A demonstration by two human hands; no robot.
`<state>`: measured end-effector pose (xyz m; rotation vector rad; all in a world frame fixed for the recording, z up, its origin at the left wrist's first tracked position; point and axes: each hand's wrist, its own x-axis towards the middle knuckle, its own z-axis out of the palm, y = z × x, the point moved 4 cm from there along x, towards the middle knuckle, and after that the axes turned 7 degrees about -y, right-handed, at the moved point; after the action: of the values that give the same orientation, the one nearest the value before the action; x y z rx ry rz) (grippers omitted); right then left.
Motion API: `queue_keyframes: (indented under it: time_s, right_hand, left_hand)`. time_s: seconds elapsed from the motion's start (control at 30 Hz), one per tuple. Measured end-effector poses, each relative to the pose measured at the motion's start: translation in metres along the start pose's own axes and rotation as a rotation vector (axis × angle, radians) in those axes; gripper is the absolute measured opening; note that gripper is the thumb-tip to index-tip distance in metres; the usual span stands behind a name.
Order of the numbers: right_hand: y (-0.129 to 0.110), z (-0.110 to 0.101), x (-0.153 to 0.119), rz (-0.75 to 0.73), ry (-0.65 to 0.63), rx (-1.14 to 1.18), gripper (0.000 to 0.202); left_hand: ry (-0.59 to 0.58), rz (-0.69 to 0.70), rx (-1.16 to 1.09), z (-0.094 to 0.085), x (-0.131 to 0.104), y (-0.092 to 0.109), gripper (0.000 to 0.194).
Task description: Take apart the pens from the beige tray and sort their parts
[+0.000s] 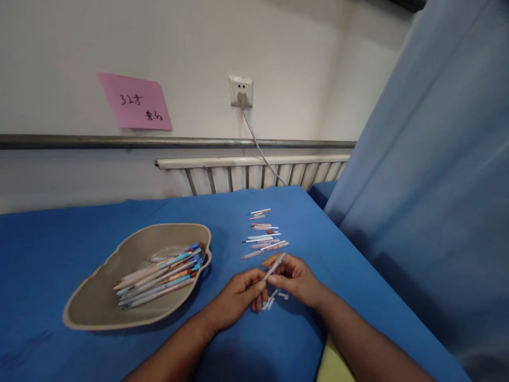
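Observation:
A slim pale pen slants between my two hands. My left hand pinches its lower end between thumb and finger. My right hand closes around the upper part, thumb along the barrel. Several short white pieces lie on the cloth under my hands, partly hidden by the left fingers. Just beyond my hands, pen parts are laid out in a loose column, pale barrels among thin white refills. To the left, a beige basin holds a bundle of pens with blue, brown and pale ends.
A blue cloth covers the table. Behind it are a white railing and a wall socket with a plugged-in cord. A pink note is on the wall. Blue curtain hangs at the right; something yellow shows below.

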<state>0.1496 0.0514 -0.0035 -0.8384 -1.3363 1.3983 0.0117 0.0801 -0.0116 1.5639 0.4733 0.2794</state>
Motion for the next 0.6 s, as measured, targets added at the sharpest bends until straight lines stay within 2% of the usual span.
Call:
queue_keyframes:
  time_s: [0.13, 0.27, 0.43, 0.6]
  right_hand:
    - [0.0046, -0.0025, 0.0003, 0.006, 0.055, -0.076, 0.031]
    - [0.0097, -0.0029, -0.0015, 0.05, 0.123, -0.133, 0.037]
    - [0.0044, 0.001, -0.0002, 0.047, -0.01, 0.023, 0.04]
    - [0.0032, -0.003, -0.0006, 0.031, 0.044, -0.041, 0.031]
  left_hand:
    - [0.005, 0.003, 0.016, 0.0021, -0.0003, 0.0007, 0.032]
    - [-0.001, 0.006, -0.032, 0.0085, 0.0011, 0.0002, 0.033]
    - [-0.007, 0.013, -0.094, 0.0057, 0.0018, -0.0015, 0.037]
    - [0.008, 0.011, -0.069, 0.0072, 0.0007, 0.0005, 0.035]
